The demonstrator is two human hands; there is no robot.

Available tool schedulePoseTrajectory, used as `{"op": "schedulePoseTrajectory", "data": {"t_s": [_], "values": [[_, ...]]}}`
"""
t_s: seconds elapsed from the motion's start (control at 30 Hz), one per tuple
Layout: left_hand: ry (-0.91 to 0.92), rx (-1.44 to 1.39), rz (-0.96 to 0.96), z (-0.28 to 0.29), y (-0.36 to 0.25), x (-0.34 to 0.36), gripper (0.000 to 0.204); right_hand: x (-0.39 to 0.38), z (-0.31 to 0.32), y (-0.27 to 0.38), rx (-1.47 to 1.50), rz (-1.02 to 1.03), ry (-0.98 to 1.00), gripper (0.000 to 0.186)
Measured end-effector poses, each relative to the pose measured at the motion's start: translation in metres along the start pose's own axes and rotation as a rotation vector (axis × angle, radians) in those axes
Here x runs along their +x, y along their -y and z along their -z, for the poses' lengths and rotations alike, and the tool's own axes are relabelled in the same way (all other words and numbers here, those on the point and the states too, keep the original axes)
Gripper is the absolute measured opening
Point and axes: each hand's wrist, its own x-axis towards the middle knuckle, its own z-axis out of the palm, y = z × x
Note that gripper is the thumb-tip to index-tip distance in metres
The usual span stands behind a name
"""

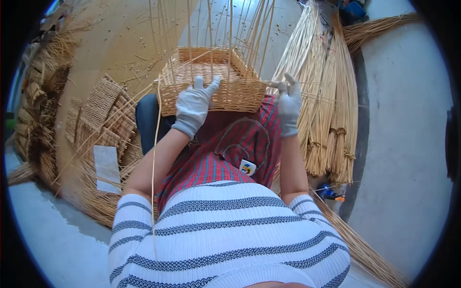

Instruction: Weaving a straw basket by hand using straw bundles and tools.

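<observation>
The left hand [193, 106], in a pale grey glove, lies against the near wall of a half-woven wicker basket [211, 79], fingers spread and thumb lifted, pressing on the weave rather than clamped around anything. The right hand [288, 104], gloved the same way, sits at the basket's right corner with its fingers pinched on a thin cane strand [314, 96] that runs off to the right. The two hands are well apart, one at each end of the near wall. The basket rests on the person's lap, over a red checked apron [225, 153], with bare upright stakes [211, 29] rising from its rim. A long loose cane [154, 158] hangs down past the left forearm. Bundles of straw-coloured cane [326, 96] lie on the floor to the right, and flat woven mats [101, 103] lie to the left.
</observation>
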Motion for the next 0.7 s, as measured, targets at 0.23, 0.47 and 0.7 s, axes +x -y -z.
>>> {"op": "schedulePoseTrajectory", "data": {"t_s": [0.23,0.47,0.7], "values": [[0.023,-0.064,-0.162,-0.005,-0.072,0.031,0.078,0.019,0.018,0.021,-0.617,0.419,-0.078,0.033],[-0.165,-0.071,-0.222,-0.025,-0.084,0.030,0.065,0.051,0.016,0.029,-1.142,0.629,-0.104,0.020],[0.166,-0.004,-0.031,0.008,-0.108,0.047,0.061,0.052,0.015,0.031,-1.020,0.680,-0.347,0.048]]}}
